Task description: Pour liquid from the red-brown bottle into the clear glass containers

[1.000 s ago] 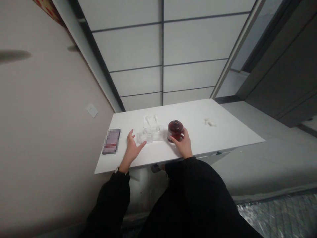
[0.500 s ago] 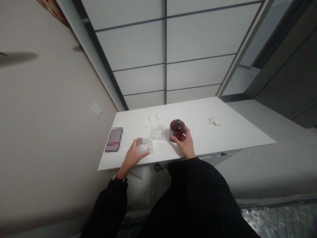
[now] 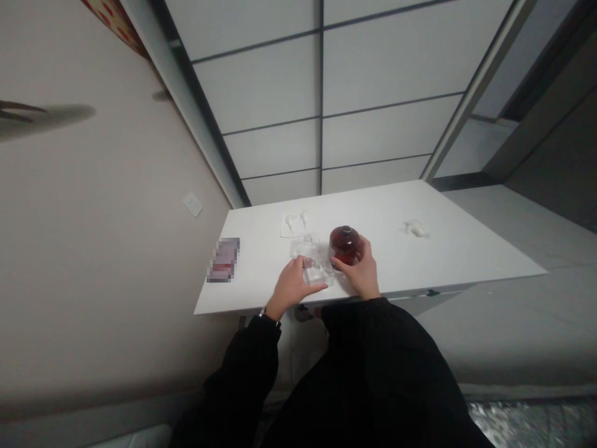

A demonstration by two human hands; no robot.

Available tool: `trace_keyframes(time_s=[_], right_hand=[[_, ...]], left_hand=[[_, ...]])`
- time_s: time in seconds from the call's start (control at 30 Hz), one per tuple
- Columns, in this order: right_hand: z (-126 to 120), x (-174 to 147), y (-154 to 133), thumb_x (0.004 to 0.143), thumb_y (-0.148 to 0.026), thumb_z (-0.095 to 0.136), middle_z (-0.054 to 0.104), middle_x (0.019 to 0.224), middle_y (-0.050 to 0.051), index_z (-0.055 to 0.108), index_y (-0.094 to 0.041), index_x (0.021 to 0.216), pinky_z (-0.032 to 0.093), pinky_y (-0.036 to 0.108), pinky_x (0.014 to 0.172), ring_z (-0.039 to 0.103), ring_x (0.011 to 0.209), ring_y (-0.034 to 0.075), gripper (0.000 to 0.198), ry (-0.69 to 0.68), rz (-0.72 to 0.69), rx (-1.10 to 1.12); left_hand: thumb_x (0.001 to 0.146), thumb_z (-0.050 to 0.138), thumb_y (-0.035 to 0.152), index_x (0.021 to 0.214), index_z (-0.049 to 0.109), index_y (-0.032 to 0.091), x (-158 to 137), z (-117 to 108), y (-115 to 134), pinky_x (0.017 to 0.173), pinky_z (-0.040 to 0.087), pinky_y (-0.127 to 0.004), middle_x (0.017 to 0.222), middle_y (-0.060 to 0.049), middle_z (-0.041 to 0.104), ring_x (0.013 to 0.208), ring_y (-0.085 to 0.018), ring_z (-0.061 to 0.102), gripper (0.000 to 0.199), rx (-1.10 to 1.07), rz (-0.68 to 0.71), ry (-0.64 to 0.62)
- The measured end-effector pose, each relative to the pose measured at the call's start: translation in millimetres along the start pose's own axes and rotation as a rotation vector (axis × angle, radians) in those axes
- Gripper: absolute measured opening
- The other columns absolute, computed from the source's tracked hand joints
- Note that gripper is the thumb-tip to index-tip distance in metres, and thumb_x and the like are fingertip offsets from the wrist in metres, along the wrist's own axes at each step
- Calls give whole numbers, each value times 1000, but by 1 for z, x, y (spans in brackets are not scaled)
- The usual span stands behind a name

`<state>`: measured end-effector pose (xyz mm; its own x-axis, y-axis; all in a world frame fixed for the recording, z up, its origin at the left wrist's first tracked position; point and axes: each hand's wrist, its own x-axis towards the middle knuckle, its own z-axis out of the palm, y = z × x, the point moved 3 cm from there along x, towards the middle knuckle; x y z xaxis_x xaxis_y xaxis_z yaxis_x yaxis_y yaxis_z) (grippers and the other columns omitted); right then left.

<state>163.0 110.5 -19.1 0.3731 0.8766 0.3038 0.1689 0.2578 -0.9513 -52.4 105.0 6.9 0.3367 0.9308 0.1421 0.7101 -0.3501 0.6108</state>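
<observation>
- Since half a second ago, a clear, box-shaped plastic container (image 3: 319, 272) is shifted rightward over the white rectangular table (image 3: 466, 249) by the left hand (image 3: 293, 283), and is now brought just beside a glossy, dark-red, rounded jar (image 3: 344, 244).
- By the left fingers and thumb, the container is grasped at its left end, the thumb laid along the near side; this wide grip is probably used so that the smooth walls are kept from slipping.
- By the right hand (image 3: 362, 272), the jar is clasped low around its side, thumb in front, fingers at the right; it is presumably steadied upright this way, with its top left uncovered.
- Whether the container is touched to the jar, or lifted from the table, cannot be told.
- Just behind the grasped container, a second clear plastic container (image 3: 305, 241) is partly hidden.
- Farther back, small white stemmed pieces (image 3: 305, 217) are laid at a white square sheet (image 3: 284, 234), perhaps to be kept together.
- Well apart at the right, a pale, crumpled item (image 3: 415, 228) is left; near the left edge, a flat purplish rectangle (image 3: 224, 258), its detail masked, is seemingly placed clear of both hands.
</observation>
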Motion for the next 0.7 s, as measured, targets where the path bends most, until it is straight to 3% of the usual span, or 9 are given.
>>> trace_keyframes(time_s=[0.3, 0.7], right_hand=[[-23, -4, -18, 73, -39, 89, 66, 145, 17, 60, -22, 143, 62, 47, 95, 67, 126, 33, 78, 25, -209, -160], [-25, -9, -31, 85, -21, 74, 67, 140, 11, 58, -30, 146, 54, 55, 111, 63, 130, 31, 64, -15, -458, -405]], left_hand=[[76, 91, 52, 118, 58, 19, 1, 2, -5, 98, 54, -47, 117, -11, 69, 112, -33, 67, 63, 21, 25, 32], [78, 90, 54, 121, 60, 19, 3, 2, -6, 99, 53, -46, 120, -11, 69, 115, -33, 66, 63, 1, 30, 35]])
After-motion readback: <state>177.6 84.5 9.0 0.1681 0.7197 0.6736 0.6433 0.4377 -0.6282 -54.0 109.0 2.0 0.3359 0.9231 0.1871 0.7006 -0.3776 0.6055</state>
